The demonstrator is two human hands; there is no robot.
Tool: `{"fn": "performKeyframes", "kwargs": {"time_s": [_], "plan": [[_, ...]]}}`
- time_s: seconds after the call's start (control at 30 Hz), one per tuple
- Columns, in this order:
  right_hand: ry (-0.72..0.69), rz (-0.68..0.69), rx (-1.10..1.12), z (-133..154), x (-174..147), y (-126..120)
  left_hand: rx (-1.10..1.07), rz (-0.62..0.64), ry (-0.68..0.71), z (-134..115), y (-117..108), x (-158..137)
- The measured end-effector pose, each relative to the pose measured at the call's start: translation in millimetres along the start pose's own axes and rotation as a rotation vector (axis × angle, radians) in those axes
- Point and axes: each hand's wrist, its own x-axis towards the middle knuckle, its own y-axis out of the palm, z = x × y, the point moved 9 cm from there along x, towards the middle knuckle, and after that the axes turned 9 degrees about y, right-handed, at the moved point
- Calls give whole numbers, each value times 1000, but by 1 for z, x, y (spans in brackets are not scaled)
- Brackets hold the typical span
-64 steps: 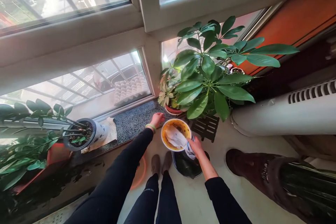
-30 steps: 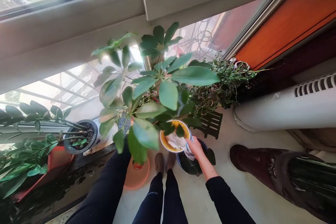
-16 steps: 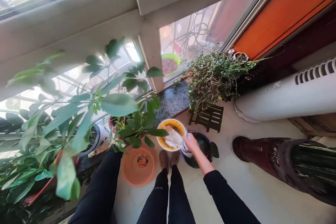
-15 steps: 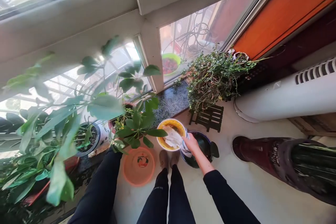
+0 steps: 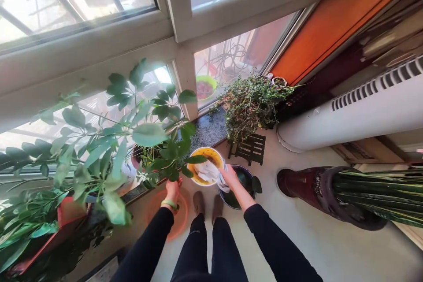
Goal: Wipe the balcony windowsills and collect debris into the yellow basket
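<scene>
My right hand [image 5: 230, 178] is closed on the near right rim of a white bowl [image 5: 211, 151] with a yellow, brown-smeared inside. A white cloth [image 5: 205, 171] lies in the bowl and hangs over the rim under my fingers. My left hand [image 5: 172, 190], a pale green bangle at its wrist, is just left of the bowl beneath the leaves of a potted plant [image 5: 150, 134]. Its fingers look curled, and leaves partly cover them; what they hold, if anything, is hidden. Below that hand is an orange plastic basin [image 5: 181, 220].
A dark round tub [image 5: 228, 200] stands on the floor beneath my right hand. Behind it are a small slatted stool [image 5: 249, 149] and a bushy plant [image 5: 253, 108] on the stone sill [image 5: 210, 128]. A maroon pot [image 5: 304, 187] and white cylindrical appliance [image 5: 330, 125] stand right.
My left hand has come out from behind the leaves and moved right, over the basin. My right hand still grips the bowl. The view has shifted, and the leaves have swayed.
</scene>
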Motion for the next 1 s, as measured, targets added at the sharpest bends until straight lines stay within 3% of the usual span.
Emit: {"fn": "performKeyframes", "kwargs": {"time_s": [0.17,0.4,0.57,0.8,0.9,1.0], "plan": [[7,6,27,8,-1,-17,-43,100,-65,30,46,-36],[-32,52,22,9,24,-58,-51,146,4,24,101,-66],[-103,116,-46,2,58,-103,-139,-5,63,51,148,-98],[-215,236,-188,4,84,-162,-372,-212,90,91,216,-173],[-241,261,-218,9,83,-173,-450,-242,102,96,228,-197],[-268,268,-219,20,79,-172,-497,-290,114,94,225,-211]]}}
